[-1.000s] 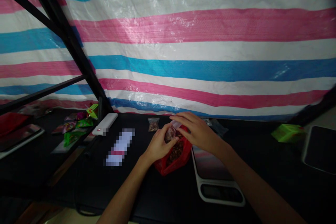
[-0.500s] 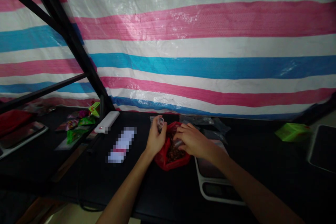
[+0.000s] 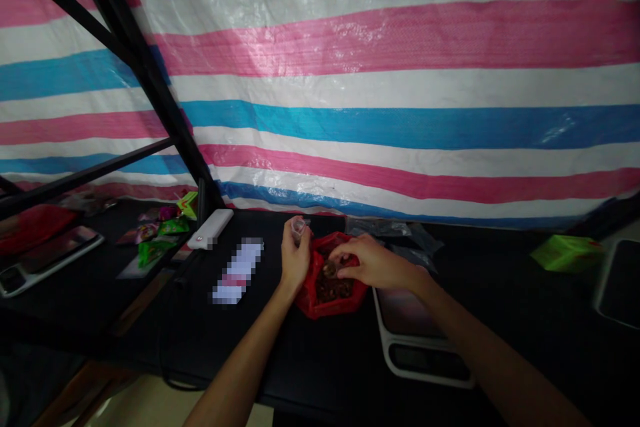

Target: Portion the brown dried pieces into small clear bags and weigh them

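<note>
A red plastic bag [image 3: 313, 303] full of small brown pieces lies open on the black table [image 3: 500, 293]. My left hand [image 3: 294, 260] is raised beside the bag's left rim and pinches a small clear plastic pouch [image 3: 299, 226] by its top. Over the bag's mouth, my right hand [image 3: 373, 262] has its fingertips pinched on a few of the brown pieces [image 3: 329, 269].
A white kitchen scale [image 3: 420, 340] lies just right of the bag, under my right forearm. A white power bank [image 3: 211, 228], colourful sachets [image 3: 155, 240], clear bags [image 3: 395, 230], a green box [image 3: 567, 252] and a black metal frame [image 3: 150, 93] surround it. A striped tarp [image 3: 400, 80] hangs behind.
My left hand lifted the clear pouch up off the bag to its left side. My right hand dropped from above the pouch into the red bag and pinched some brown pieces.
</note>
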Demonstrator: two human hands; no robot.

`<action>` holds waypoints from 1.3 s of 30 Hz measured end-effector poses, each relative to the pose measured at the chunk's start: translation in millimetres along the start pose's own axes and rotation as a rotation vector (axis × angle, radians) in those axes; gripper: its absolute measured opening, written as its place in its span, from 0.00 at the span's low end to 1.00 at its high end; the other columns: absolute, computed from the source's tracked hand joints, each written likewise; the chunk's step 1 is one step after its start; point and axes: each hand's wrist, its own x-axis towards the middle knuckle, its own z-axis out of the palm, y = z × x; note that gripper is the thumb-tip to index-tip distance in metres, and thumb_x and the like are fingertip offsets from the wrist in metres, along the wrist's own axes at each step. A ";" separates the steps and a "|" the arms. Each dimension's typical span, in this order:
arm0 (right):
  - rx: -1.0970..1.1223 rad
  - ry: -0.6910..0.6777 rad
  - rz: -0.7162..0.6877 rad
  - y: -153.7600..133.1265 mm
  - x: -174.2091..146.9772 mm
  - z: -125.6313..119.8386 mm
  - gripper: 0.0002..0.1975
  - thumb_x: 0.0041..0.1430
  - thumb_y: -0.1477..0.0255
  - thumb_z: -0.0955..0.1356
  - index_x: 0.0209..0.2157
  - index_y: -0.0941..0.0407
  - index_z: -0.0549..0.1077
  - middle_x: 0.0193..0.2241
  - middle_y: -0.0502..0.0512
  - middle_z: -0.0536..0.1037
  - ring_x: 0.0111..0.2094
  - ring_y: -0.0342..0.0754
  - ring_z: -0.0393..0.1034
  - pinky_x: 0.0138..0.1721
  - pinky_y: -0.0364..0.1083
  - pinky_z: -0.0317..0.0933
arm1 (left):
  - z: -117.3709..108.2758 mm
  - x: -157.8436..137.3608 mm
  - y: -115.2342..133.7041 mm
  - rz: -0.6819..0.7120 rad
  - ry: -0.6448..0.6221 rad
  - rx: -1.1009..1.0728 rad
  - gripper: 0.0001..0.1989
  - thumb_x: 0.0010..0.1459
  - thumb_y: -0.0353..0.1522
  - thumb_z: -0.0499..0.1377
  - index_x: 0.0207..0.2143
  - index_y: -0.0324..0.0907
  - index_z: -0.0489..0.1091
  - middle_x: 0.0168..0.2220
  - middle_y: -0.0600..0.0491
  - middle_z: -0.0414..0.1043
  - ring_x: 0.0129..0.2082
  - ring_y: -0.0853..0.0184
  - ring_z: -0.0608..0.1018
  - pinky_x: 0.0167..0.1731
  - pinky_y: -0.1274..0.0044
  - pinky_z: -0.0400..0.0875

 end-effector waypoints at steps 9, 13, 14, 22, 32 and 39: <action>0.049 0.280 -0.043 -13.2 -11.9 -38.5 0.16 0.63 0.71 0.72 0.52 0.49 0.77 0.48 0.53 0.80 0.49 0.51 0.75 0.54 0.51 0.66 | 5.6 -15.1 8.8 0.190 -0.420 0.182 0.15 0.62 0.34 0.61 0.52 0.45 0.70 0.44 0.51 0.77 0.42 0.62 0.78 0.47 0.72 0.71; -0.107 0.293 -0.147 -24.4 -8.0 -29.1 0.19 0.61 0.77 0.72 0.52 0.48 0.77 0.49 0.55 0.76 0.52 0.52 0.71 0.56 0.52 0.64 | 11.0 -22.5 6.5 0.191 -0.483 0.206 0.17 0.62 0.34 0.62 0.53 0.45 0.70 0.46 0.49 0.77 0.44 0.61 0.77 0.49 0.71 0.71; -0.140 0.297 -0.165 -25.3 -7.1 -27.1 0.20 0.61 0.79 0.71 0.53 0.47 0.77 0.50 0.55 0.76 0.52 0.52 0.71 0.57 0.53 0.64 | 11.8 -23.3 6.8 0.186 -0.488 0.202 0.17 0.62 0.34 0.61 0.54 0.45 0.69 0.47 0.49 0.77 0.45 0.61 0.77 0.50 0.71 0.71; -0.154 0.435 -0.099 -21.5 -6.3 -33.4 0.15 0.62 0.76 0.70 0.50 0.50 0.75 0.50 0.56 0.77 0.51 0.53 0.72 0.54 0.52 0.65 | 9.2 -21.3 16.7 0.121 -0.455 0.114 0.17 0.64 0.36 0.60 0.55 0.45 0.66 0.44 0.52 0.75 0.40 0.63 0.77 0.46 0.73 0.71; -0.123 0.249 -0.026 -17.4 -4.8 -15.3 0.19 0.62 0.66 0.74 0.53 0.52 0.73 0.48 0.57 0.79 0.49 0.55 0.73 0.50 0.51 0.64 | 3.4 -16.1 10.5 0.189 -0.281 0.098 0.23 0.63 0.33 0.60 0.59 0.45 0.60 0.44 0.51 0.68 0.42 0.64 0.73 0.48 0.71 0.69; -0.195 0.253 -0.198 -29.7 -2.3 -9.6 0.03 0.66 0.72 0.70 0.41 0.51 0.77 0.45 0.54 0.76 0.48 0.51 0.71 0.52 0.49 0.63 | 5.4 -20.6 13.3 0.261 -0.479 0.107 0.33 0.56 0.28 0.61 0.63 0.44 0.56 0.48 0.48 0.72 0.43 0.62 0.77 0.49 0.69 0.72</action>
